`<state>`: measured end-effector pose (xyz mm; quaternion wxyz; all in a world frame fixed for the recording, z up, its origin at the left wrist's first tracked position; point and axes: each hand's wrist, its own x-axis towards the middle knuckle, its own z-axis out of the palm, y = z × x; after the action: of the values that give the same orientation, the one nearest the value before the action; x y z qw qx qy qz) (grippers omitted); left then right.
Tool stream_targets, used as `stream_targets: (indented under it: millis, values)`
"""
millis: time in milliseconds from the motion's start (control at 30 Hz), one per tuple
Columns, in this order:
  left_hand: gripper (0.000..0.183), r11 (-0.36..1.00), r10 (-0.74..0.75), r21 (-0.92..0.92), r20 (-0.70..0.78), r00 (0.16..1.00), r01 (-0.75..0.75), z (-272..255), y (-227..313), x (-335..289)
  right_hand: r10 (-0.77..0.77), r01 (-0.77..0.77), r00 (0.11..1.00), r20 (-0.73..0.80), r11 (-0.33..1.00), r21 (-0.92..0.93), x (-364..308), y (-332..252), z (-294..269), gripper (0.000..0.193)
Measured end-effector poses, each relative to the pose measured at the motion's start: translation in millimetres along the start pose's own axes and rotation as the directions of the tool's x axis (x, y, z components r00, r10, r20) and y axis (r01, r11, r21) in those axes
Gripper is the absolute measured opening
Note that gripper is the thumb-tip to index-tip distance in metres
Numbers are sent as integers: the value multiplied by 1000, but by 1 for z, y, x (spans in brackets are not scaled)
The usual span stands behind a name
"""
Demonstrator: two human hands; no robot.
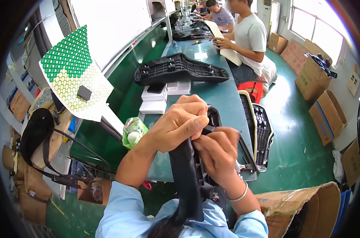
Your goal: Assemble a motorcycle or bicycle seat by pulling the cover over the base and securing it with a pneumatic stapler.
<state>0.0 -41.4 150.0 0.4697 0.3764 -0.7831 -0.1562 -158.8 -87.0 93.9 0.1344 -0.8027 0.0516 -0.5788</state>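
A long black panel [185, 178] with a smooth, leather-like cover stands upright before my chest. My left hand [179, 121] is closed over its upper end, with the thumb pressing on the edge. Beside it, my right hand [216, 152] pinches the cover's edge on the ribbed side; its fingertips are partly hidden and slightly blurred. A similar black ribbed panel [180, 68] lies farther off, partly resting on several white boxes [153, 106]. A dark phone-like object [156, 88] sits on these boxes.
The green worktable [235, 95] runs away from me. A green-and-white packet [133, 133] is at its left edge. More ribbed panels [263, 137] lean at its right side. A co-worker [247, 39] holds a pale panel. Cardboard boxes [298, 206] stand on the right.
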Motion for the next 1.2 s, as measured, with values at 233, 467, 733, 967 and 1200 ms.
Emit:
stream_targets:
  millis: [233, 467, 733, 967, 1200]
  values:
    - [48, 996, -53, 75, -47, 997, 57, 15, 10, 10, 681, -732, 670, 296, 540, 415, -27, -37, -27, 19]
    - [52, 970, -59, 230, -75, 995, 75, 35, 32, 25, 594, -657, 753, 283, 652, 379, -18, -43, -57, 22]
    - [49, 887, -74, 453, -59, 996, 93, 38, 69, 22, 581, -720, 612, 536, 129, 682, -16, -42, -71, 23]
    - [48, 871, -95, 475, -81, 992, 122, 41, 70, 15, 538, -721, 642, 547, 181, 669, -18, -43, -77, 22]
    - [47, 871, -123, 472, -64, 990, 138, 43, 75, 15, 480, -753, 637, 604, 220, 620, -19, -33, -82, 14]
